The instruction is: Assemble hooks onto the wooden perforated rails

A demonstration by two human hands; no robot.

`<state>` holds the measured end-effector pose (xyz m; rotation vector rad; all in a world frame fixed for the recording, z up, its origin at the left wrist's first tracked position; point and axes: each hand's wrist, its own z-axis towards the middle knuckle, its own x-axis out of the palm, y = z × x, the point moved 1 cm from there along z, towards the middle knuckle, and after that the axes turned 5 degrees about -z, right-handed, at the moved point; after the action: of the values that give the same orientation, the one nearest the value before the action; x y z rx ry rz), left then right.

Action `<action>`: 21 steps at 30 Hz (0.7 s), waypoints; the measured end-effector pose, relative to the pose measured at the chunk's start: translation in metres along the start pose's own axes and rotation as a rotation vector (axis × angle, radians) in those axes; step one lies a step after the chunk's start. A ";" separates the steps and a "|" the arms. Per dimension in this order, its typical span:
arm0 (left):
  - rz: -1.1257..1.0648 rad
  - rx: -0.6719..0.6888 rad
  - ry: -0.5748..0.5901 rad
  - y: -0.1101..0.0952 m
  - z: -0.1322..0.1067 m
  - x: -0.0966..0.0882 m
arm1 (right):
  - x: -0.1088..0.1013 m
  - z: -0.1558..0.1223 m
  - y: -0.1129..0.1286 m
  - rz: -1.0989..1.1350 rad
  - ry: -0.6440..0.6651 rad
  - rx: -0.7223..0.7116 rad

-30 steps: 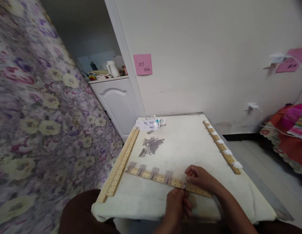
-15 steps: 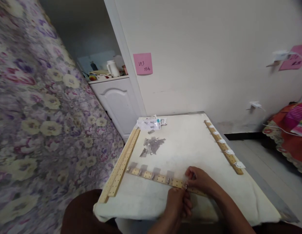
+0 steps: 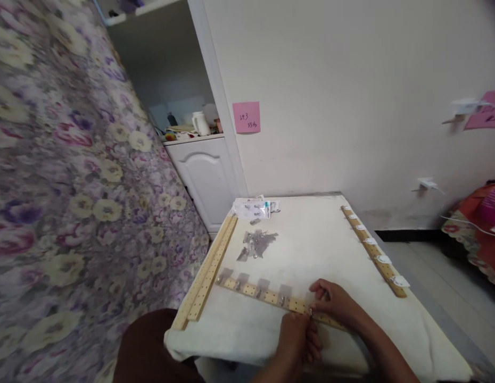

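Observation:
A light wooden strip (image 3: pixel 273 299) with rows of holes lies slantwise near the front of the table. Along its left part sit several clear plastic tabs (image 3: pixel 285 290) with small metal clips. My left hand (image 3: pixel 296 338) is closed at the strip's near edge, its fingers curled and partly hidden. Just beyond it my right hand (image 3: pixel 338 304) pinches a small metal clip (image 3: pixel 311 312) at the strip. Any tab on that clip is hard to make out. Behind the strip lies a loose pile of clear tabs with clips (image 3: pixel 255 246).
Two bare perforated strips (image 3: pixel 209 268) lie along the table's left edge. Another strip (image 3: pixel 373 250) with several white tags lies along the right edge. Printed packets (image 3: pixel 253 209) rest at the back left corner of the cloth-covered table (image 3: pixel 307 234). A flowered curtain (image 3: pixel 91 213) hangs at left.
The camera view has turned slightly, so everything appears a little lower and further right. Both hands stay at the same spot on the strip, with only slight finger movement.

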<state>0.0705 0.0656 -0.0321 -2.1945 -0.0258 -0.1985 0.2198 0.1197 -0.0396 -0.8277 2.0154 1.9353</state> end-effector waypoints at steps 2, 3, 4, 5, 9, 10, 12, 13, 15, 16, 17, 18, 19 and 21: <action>0.017 0.018 0.024 -0.001 -0.006 -0.003 | -0.003 -0.004 -0.003 0.030 -0.040 -0.005; 0.033 0.022 0.046 -0.002 -0.009 -0.004 | -0.005 -0.006 -0.005 0.036 -0.065 -0.002; 0.051 0.023 0.072 -0.004 -0.012 -0.006 | -0.007 -0.008 -0.008 0.035 -0.092 0.004; 0.061 0.018 0.103 -0.007 -0.014 -0.008 | -0.010 -0.010 -0.012 0.031 -0.118 0.010; 0.315 0.214 0.125 -0.043 -0.015 -0.027 | -0.017 -0.011 -0.024 0.018 -0.148 0.039; 0.526 0.311 0.030 -0.058 -0.011 -0.036 | -0.018 -0.010 -0.025 0.016 -0.146 0.043; 0.644 0.413 -0.103 -0.090 -0.002 -0.060 | -0.017 -0.009 -0.026 0.012 -0.135 0.048; 0.696 0.463 -0.178 -0.106 0.004 -0.074 | -0.017 -0.008 -0.026 0.013 -0.130 0.051; 0.812 0.570 -0.351 -0.135 0.016 -0.104 | -0.015 -0.006 -0.027 0.019 -0.128 0.053; 0.870 0.594 -0.426 -0.147 0.022 -0.118 | -0.015 -0.005 -0.027 0.024 -0.129 0.050; 0.926 0.601 -0.486 -0.155 0.028 -0.131 | -0.014 -0.004 -0.028 0.029 -0.134 0.049; 0.978 0.600 -0.533 -0.161 0.034 -0.141 | -0.014 -0.003 -0.029 0.033 -0.140 0.051; 1.024 0.593 -0.566 -0.164 0.040 -0.148 | -0.013 -0.002 -0.031 0.036 -0.148 0.054; 1.094 0.564 -0.605 -0.164 0.050 -0.156 | -0.012 0.000 -0.034 0.038 -0.161 0.059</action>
<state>-0.0912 0.2119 0.0468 -1.3753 0.6749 0.9590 0.2480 0.1240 -0.0624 -0.6035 1.9951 1.8870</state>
